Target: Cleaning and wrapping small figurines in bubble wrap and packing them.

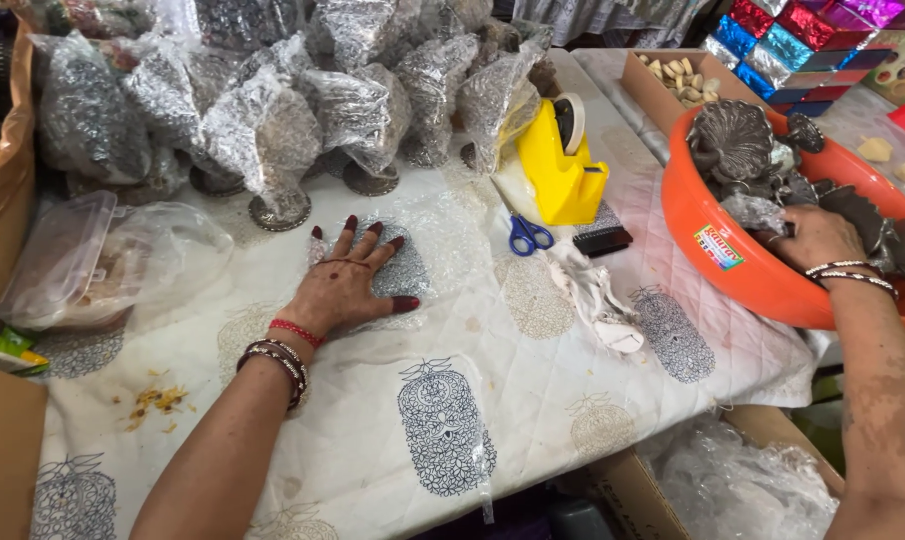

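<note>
one orange tub (742, 265), one yellow tape dispenser (557, 165), one pair of scissors (528, 236) (blue-handled), two hands

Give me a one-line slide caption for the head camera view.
Left hand flat on a clear plastic bag on the printed cloth; right hand reaching into an orange tub of grey metal pieces.

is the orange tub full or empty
Partly full: the orange tub holds dark metal pieces, and the right hand reaches in.
</note>
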